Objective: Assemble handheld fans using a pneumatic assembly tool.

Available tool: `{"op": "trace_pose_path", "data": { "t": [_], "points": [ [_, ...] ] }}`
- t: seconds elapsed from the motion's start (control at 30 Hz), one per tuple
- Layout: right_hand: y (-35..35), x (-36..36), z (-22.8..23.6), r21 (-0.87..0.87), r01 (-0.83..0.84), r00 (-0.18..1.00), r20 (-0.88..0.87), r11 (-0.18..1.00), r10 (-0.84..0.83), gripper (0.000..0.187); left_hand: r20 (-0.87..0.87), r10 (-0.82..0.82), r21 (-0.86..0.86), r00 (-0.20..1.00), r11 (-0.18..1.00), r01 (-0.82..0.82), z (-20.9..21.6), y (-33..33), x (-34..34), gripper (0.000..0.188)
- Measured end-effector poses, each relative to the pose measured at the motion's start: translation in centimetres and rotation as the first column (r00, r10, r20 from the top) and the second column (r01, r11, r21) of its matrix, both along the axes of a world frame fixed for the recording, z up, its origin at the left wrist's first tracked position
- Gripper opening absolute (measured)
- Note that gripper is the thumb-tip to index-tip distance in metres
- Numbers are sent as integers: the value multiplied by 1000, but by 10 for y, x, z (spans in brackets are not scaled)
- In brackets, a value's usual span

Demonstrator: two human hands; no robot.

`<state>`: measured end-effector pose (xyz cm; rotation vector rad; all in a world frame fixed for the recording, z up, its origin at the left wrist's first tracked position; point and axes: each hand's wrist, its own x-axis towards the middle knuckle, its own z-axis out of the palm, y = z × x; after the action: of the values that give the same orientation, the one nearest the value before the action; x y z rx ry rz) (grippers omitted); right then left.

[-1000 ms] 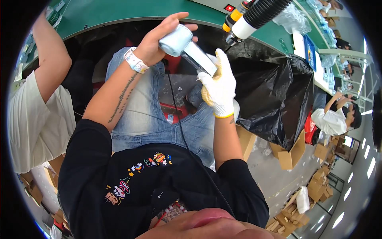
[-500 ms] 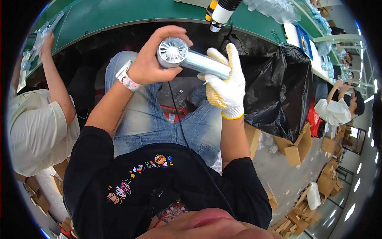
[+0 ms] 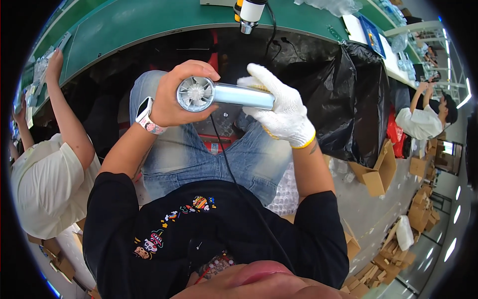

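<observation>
Both hands on one part: light-blue handheld fan, held up above the jeans, near side of the green bench. Runs left to right: round head at left, finned grille toward the camera, handle pointing right. Left hand, bare, clamped round the head's left side, fingers along the far edge, thumb along the near edge. Right hand, in a white glove with yellow cuff, has the handle's right end between fingers and thumb; upper finger stands off the far side, can't tell how firm the grip is. Hands apart from each other. Watch on left wrist. Black cable crosses the jeans; can't tell where its far end goes. Metal-tipped tool shows over the bench, far. Black plastic bag right of the glove, open cardboard box just nearer than it, blue tray far right. Co-worker at left, hands at the bench; second person well off right.
</observation>
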<state>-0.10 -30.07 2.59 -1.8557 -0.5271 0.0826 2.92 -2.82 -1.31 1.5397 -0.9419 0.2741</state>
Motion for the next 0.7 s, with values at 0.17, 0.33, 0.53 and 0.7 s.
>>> {"op": "trace_pose_path", "data": {
  "t": [0.17, 0.33, 0.53, 0.7],
  "points": [
    [-10, 0, -2, -196, -89, 995, -54, 977, 80, 60, -167, -113, 89, 979, 988, 130, -1, -5, -6, 69],
    [-11, 4, 13, -306, -148, 986, -122, 941, 116, 50, -130, -66, 42, 989, 997, 72, -18, -17, -14, 70],
    [-30, 11, 8, -265, -479, 850, -378, 837, 366, 53, 105, -127, 213, 986, 972, 102, -13, -24, -17, 70],
    [-17, -2, -1, -539, -102, 964, 155, 836, 217, 63, -644, -226, -294, 731, 955, 36, 2, -30, -19, 69]
  ]
}}
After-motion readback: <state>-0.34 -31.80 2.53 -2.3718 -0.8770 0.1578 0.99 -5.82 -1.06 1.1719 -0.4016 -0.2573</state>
